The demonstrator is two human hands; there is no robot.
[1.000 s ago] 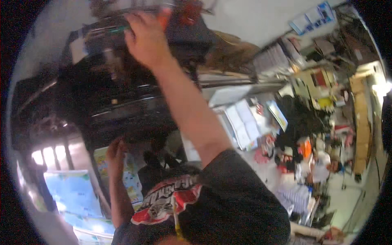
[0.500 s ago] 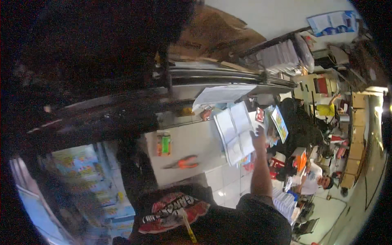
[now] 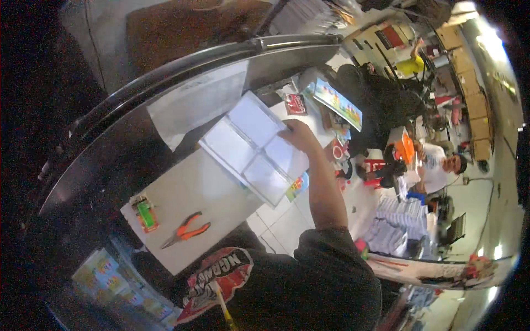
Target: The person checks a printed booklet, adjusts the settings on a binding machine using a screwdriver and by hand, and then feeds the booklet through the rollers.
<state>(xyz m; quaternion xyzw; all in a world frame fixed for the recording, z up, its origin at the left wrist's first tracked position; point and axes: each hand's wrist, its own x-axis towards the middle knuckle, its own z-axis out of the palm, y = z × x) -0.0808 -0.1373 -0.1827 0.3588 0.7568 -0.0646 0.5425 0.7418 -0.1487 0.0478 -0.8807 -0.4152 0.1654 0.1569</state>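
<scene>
Surface [image 3: 212,207]: pale, oblong, set diagonally from lower left to mid-frame. White tiled floor [image 3: 281,229] just right of its near edge; dark curved rail [image 3: 165,77] sweeps over the upper left. Room opens at right: brown cartons [image 3: 476,118] along the far right, paper stacks [image 3: 397,220] below them.

Counts: one pair of pliers [image 3: 190,229]; one green item [image 3: 146,215] in a small pack; one white sheaf [image 3: 254,149], four panels, two by two; one loose white sheet [image 3: 201,105]; one red packet [image 3: 295,103]; one picture sheet [image 3: 339,103]. Two other people: one in a white top [image 3: 438,170], one in a yellow top [image 3: 409,66].

Materials: sheaf looks like paper, flat, square-cornered, mid-frame, over the surface's upper right end. Pliers have orange handles, spread, and dark tapered noses. Rail glossy.

Right hand [image 3: 299,135]: fingers at the sheaf's right edge; whether the grip is closed on it, cannot tell. Left hand out of view, grip unknown.
</scene>
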